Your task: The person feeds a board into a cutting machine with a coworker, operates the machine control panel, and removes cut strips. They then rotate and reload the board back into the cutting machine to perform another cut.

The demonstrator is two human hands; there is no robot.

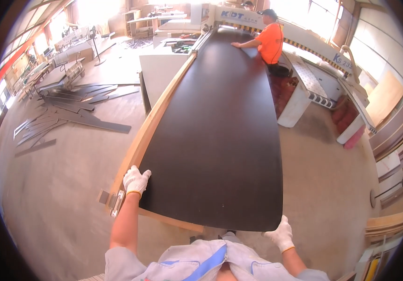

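Observation:
A large dark brown-black panel [215, 140] stretches away from me, lying flat. Its left side runs along a pale wooden rail [152, 112]. My left hand [137, 180], in a white knit glove, is closed at the panel's near left edge beside the rail; some of its fingers are hidden. At the near right corner my right hand [281, 234], gloved the same way, grips the panel's edge, with part of the fingers out of sight beneath it. A small metal fitting [116, 203] sits on the rail's near end, just below my left hand.
At the panel's far end a co-worker in an orange shirt [270, 44] rests a hand on it, next to a white panel saw [300, 44]. White machine tables [307, 77] stand to the right. Dark offcut strips [79, 110] lie on the left floor. Boards [389, 225] are stacked at the right.

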